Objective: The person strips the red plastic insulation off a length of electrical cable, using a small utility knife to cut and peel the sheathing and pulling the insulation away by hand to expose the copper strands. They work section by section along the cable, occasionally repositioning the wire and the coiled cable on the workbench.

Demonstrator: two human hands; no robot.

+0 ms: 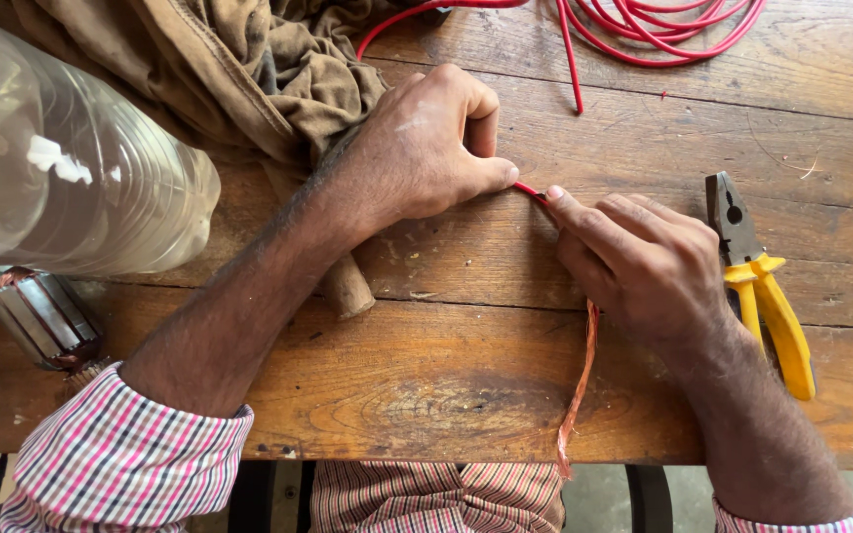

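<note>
Red insulated wire (530, 190) is pinched between both hands at mid-bench. A bare copper strand bundle (581, 380) runs from under the right hand toward the person and hangs over the near bench edge.

Left hand (425, 148): fingers curled into a loose fist, thumb tip pressed on the wire; closed on it. Forearm lies diagonally across the bench, checked sleeve (120, 454) at the near edge.

Right hand (639, 262): palm down, index fingertip meeting the left thumb on the wire; fingers narrow, gripping the wire. Whether the copper passes through the palm cannot be told.

Room: bare wooden bench top (426, 385) between the two forearms, open to the near edge. Just right of the right hand lie yellow-handled pliers (757, 281), jaws pointing away from the person, close to the wrist. Beyond both hands, a coil of red wire (659, 30) at the far edge. Touching the left hand's far side, a brown cloth (249, 69). Left of the left forearm, a clear plastic bottle (61, 168) and a wound motor armature (41, 316). A wooden handle (348, 286) shows from under the left forearm.
</note>
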